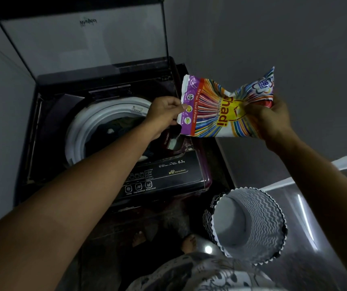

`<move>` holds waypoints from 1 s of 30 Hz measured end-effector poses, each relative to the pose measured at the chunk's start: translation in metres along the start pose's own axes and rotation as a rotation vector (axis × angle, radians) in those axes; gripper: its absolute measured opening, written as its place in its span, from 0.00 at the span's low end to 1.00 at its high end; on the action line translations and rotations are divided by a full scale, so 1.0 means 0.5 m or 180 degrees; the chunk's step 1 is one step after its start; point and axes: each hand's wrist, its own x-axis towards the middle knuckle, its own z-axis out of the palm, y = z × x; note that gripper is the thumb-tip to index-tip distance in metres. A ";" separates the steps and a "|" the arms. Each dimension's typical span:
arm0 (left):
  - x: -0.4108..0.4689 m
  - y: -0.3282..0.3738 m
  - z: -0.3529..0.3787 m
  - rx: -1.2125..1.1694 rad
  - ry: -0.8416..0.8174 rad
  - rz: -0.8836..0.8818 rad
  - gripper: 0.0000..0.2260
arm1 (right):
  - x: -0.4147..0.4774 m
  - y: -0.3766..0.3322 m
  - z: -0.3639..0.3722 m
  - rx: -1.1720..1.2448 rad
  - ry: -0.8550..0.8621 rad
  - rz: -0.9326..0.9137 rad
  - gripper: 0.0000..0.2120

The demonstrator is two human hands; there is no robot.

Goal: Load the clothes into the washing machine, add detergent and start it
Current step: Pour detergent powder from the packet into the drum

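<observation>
Left hand (164,114), right hand (271,122) around detergent packet (212,108)

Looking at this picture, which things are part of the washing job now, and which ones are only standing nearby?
Part of the job:
detergent packet, held by the left hand and the right hand; washing machine with its lid up; clothes inside it; control panel.

Only nearby:
patterned laundry basket beside the machine; grey wall.

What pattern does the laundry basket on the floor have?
Black-and-white zigzag stripes on the laundry basket, seen in the head view.
</observation>
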 end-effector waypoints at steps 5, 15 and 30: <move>-0.001 -0.001 0.000 0.0006 0.0009 0.0011 0.09 | -0.002 -0.005 0.002 -0.0031 -0.0003 -0.0011 0.24; 0.000 -0.001 -0.002 0.0039 0.0049 -0.0004 0.08 | 0.001 -0.007 0.003 -0.0065 -0.0008 -0.0090 0.21; 0.004 0.000 -0.001 0.0031 0.0062 0.0013 0.07 | -0.003 -0.014 0.004 -0.0025 -0.0010 -0.0060 0.17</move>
